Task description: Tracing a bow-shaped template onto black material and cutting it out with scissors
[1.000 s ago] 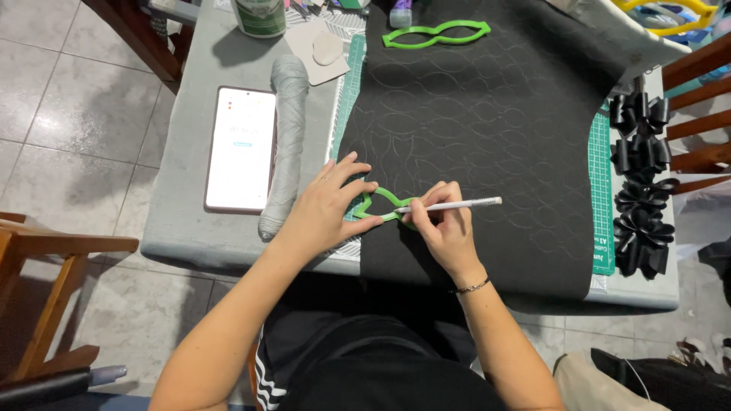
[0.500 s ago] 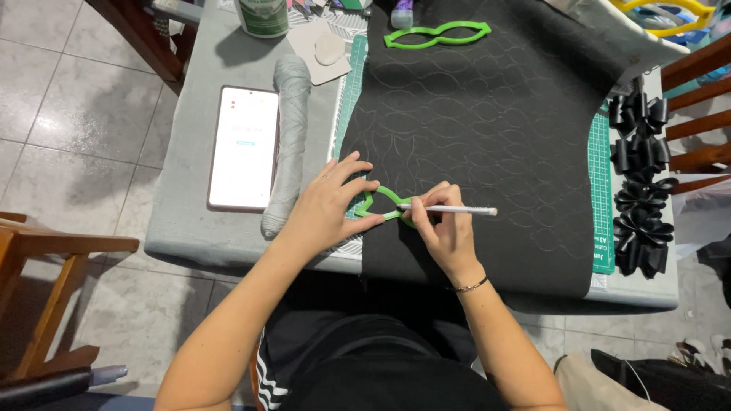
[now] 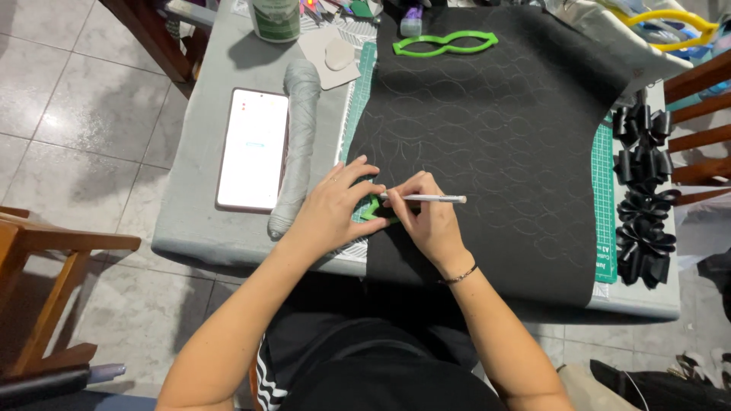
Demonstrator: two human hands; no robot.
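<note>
Left hand point(image 3: 335, 209) pressed flat on green stencil point(image 3: 375, 209) at black sheet's point(image 3: 495, 152) near-left edge, right hand point(image 3: 426, 217) pinched white pen point(image 3: 426, 199) beside it, grey table point(image 3: 198, 221) held phone point(image 3: 253, 148), tiled floor point(image 3: 68, 99) around.

In the middle of the frame lies a black sheet point(image 3: 495, 152) with faint traced outlines. At the upper middle is a bright green template point(image 3: 445, 43). A green cutting mat point(image 3: 604, 183) with a white grid shows at the right. The table point(image 3: 198, 152) is grey, and the pen point(image 3: 426, 199) is white.
</note>
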